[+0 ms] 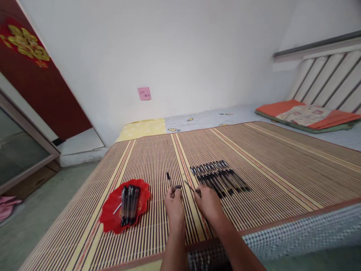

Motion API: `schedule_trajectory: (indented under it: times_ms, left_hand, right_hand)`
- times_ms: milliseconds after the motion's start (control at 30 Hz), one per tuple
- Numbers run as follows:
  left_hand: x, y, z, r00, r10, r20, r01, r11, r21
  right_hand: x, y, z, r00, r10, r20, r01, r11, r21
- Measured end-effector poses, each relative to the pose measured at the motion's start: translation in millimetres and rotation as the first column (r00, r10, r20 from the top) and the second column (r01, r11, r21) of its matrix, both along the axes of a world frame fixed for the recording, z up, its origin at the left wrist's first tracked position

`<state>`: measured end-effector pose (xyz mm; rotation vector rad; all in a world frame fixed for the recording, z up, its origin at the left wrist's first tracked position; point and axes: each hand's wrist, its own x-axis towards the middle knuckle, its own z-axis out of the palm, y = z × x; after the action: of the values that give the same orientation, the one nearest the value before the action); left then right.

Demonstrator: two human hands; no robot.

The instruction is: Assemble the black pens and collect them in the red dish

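My left hand (174,203) is closed round a dark pen barrel (169,180) that points away from me over the striped bamboo mat (282,158). A small dark piece sits by its fingertips. My right hand (208,202) pinches a thin pen refill (189,186) that slants up to the left. Just beyond my right hand lies a neat row of several black pens (220,177). To the left, a red scalloped plate (114,218) holds several more black pens and one thin white refill.
The mat covers a bed with a checked sheet (296,233) at the near edge. An orange and patterned folded cushion (306,114) lies at the far right by a slatted headboard. A pink note (144,93) is stuck on the white wall. Green floor lies at left.
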<state>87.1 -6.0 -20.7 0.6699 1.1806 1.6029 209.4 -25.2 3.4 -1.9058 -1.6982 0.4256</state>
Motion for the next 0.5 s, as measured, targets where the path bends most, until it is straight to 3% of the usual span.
schedule_trajectory:
  times_ms: [67,200,333,400,500]
  left_hand:
    - [-1,1,-1.1,0.999,-0.012,0.043,0.012,1.0,-0.001]
    - [0,-2,3.8,0.992,-0.069,0.11,0.067,0.997,0.023]
    - [3,-6,12.6,0.958,-0.175,0.229,0.162,0.984,0.071]
    - [3,-7,16.0,0.948,-0.182,0.263,0.169,0.983,0.069]
    - [1,-8,20.1,0.955,-0.192,0.226,0.182,0.981,0.064]
  right_hand:
    - [-4,1,0.5,0.963,0.041,-0.266,-0.02,0.996,0.082]
    - [-18,4,6.2,0.7,0.131,-0.702,-0.027,0.987,0.157]
    - [-31,4,7.7,0.521,0.127,-0.844,0.002,0.989,0.15]
    - [-32,3,7.4,0.495,0.122,-0.86,0.006,0.99,0.143]
    - [-24,4,13.4,0.527,0.121,-0.841,-0.001,0.99,0.142]
